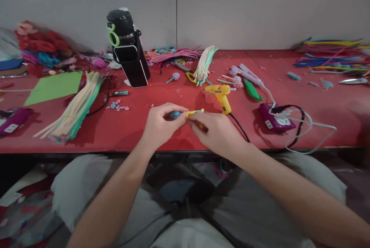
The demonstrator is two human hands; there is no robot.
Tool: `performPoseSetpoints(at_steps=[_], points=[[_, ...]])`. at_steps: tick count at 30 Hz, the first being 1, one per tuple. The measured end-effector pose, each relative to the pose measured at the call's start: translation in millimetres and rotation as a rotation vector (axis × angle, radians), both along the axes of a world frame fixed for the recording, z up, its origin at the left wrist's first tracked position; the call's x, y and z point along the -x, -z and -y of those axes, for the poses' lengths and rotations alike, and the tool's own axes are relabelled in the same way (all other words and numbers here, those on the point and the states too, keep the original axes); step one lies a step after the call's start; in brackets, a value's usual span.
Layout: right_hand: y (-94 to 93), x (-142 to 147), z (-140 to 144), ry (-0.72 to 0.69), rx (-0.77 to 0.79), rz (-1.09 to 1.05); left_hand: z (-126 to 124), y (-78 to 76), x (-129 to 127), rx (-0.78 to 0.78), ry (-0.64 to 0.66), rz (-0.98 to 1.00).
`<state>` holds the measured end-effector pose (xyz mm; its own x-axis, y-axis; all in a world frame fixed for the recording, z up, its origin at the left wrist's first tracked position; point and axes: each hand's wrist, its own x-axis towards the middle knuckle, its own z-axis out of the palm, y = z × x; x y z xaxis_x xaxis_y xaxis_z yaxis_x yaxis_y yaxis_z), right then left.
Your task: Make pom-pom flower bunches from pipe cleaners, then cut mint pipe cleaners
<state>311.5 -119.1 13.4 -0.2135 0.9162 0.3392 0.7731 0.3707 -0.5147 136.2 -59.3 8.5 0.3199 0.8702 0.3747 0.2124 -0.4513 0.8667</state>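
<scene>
Left grip [162,124] pinches blue piece [175,115], right grip [221,129] pinches yellow strip [191,113], both above red counter [135,124]; glue gun [222,94] near right grip.

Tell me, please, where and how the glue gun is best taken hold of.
The glue gun is probably best gripped by its handle, from the near right: the handle slants toward the person, and the nozzle points left, away from that grip.
</scene>
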Motion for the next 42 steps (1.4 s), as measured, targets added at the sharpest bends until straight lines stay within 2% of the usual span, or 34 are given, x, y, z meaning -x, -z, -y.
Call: performPoseSetpoints(at_steps=[5,11,17,21,28,33,42], points=[[-0.2,0,0,0.043,0.008,0.138,-1,-0.7,-1,0.159,0.022,0.134],[-1.2,-1,1,0.075,-0.008,0.211,-2,-1.5,0,0.206,0.034,0.14],[1.7,-5,-1,0.09,-0.088,0.156,-3,-2.7,2,0.193,0.093,0.054],[3.1,-5,-1,0.096,-0.123,0.179,-3,-0.9,1,0.184,0.078,0.074],[2.8,5,2,0.084,0.009,0.224,3,-0.8,-4,0.021,-0.039,0.043],[1.5,7,5,0.023,0.057,0.219,4,0.5,-2,-0.034,-0.018,-0.044],[-13.8,-11,-4,-0.018,-0.187,0.294,-1,3.0,3,-0.013,0.13,-0.104]])
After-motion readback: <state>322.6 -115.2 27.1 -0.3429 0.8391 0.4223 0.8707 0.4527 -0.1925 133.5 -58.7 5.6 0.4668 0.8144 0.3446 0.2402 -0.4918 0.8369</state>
